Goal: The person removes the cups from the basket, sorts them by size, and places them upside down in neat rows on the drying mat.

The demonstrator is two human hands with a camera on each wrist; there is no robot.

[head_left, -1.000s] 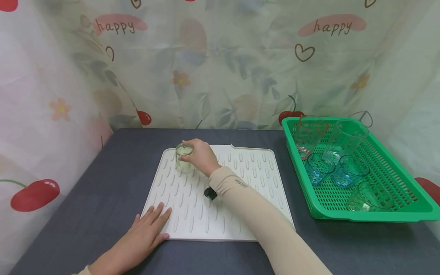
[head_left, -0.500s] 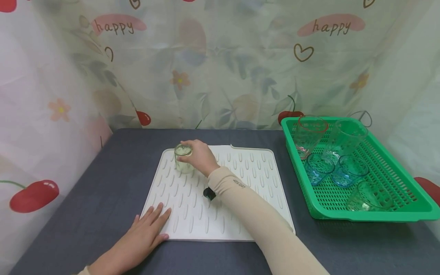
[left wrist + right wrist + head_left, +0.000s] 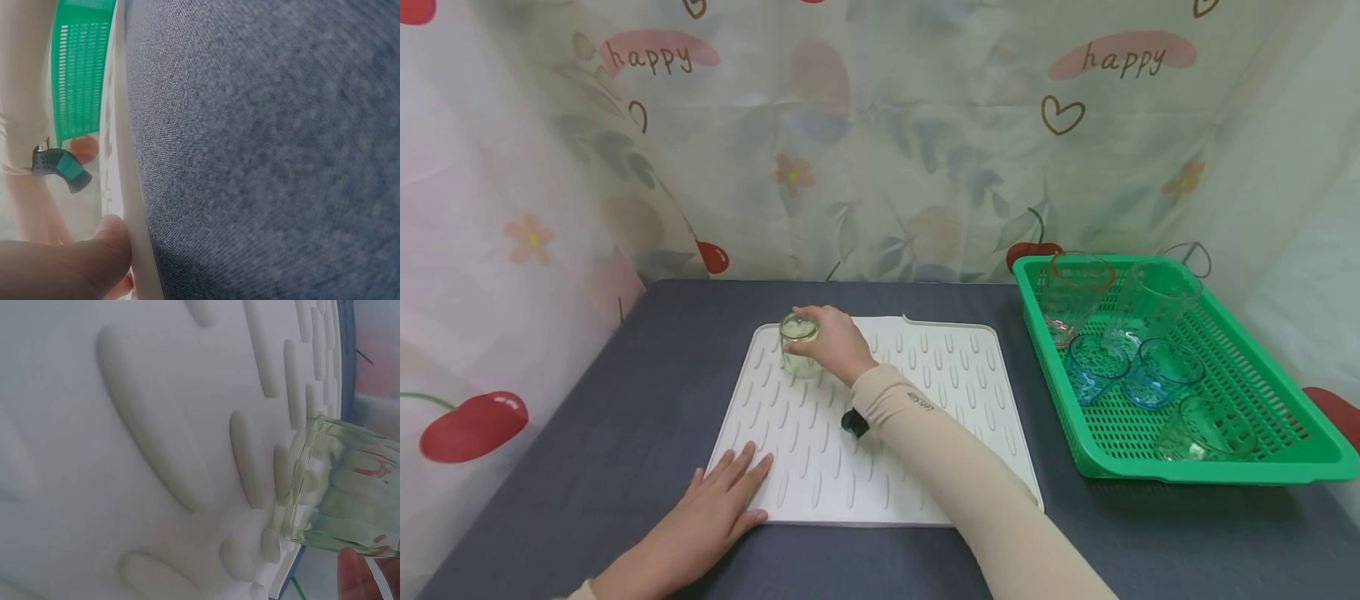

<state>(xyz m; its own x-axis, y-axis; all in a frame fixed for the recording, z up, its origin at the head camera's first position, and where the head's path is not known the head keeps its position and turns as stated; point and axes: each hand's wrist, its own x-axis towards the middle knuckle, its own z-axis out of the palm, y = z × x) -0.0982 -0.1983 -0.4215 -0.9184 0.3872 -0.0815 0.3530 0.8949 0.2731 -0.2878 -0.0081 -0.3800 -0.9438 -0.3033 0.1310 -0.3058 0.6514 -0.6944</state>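
My right hand [image 3: 835,342] grips a clear, faintly green glass tumbler [image 3: 797,362] near its rim, thumb on the near side. The tumbler stands upright at the back left corner of a white ridged drying mat [image 3: 820,471]. In the right wrist view the base of the glass [image 3: 347,494] meets the mat's ridged surface, though the exact contact is hard to make out. My left hand [image 3: 718,500] rests with spread fingers on the mat's front left corner; its thumb [image 3: 112,244] lies at the mat's edge in the left wrist view.
At the right stands a green plastic basket [image 3: 1262,473]. Inside are a red-rimmed glass [image 3: 1075,296], a tall clear glass [image 3: 1161,300], two blue glasses [image 3: 1093,371] and a clear glass lying tilted [image 3: 1202,433]. Dark cloth [image 3: 595,417] covers the table, with a patterned curtain [image 3: 880,150] behind.
The right hand and the tumbler have shifted very slightly to the left. My left hand keeps its place on the mat's corner.
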